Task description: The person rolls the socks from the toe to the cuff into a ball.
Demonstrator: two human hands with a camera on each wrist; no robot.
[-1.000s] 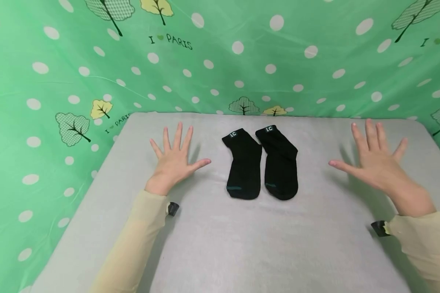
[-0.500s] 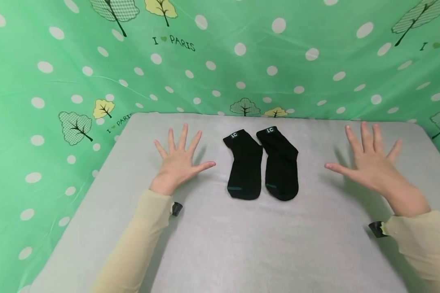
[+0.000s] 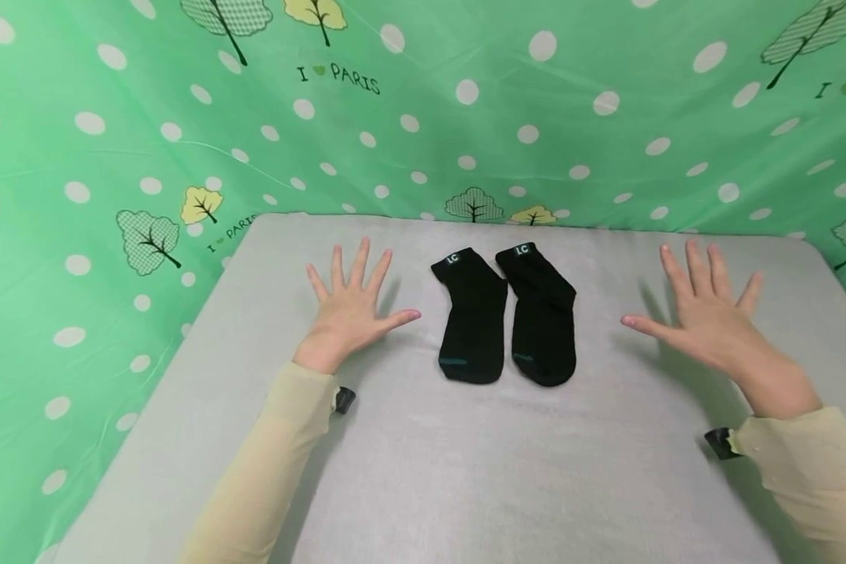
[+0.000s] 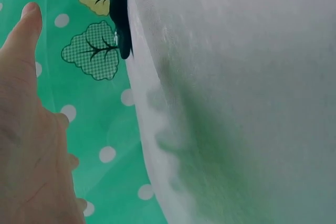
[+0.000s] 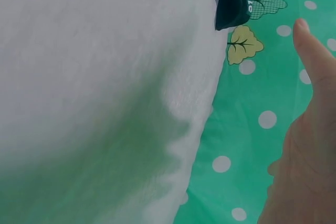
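Two black ankle socks lie flat side by side on the grey tabletop, cuffs toward the back. The left sock (image 3: 474, 321) and the right sock (image 3: 544, 325) each carry a white "LC" mark on the cuff and a dark teal line near the toe. My left hand (image 3: 345, 317) hovers left of the socks, palm down, fingers spread, thumb pointing toward them. On the other side my right hand (image 3: 715, 325) is spread the same way, farther from the socks. Neither hand touches anything. In both wrist views the socks (image 4: 119, 11) (image 5: 232, 1) show only partly at the top.
The grey cloth-covered table (image 3: 500, 486) fills the lower view. Behind it and on the left hangs a green curtain (image 3: 366, 180) with white dots and printed trees. Small black wrist cameras sit by both cream sleeves (image 3: 275, 454).
Both hands have drifted slightly inward toward the socks, still spread. The socks stay where they were on the table; the head view has shifted a little.
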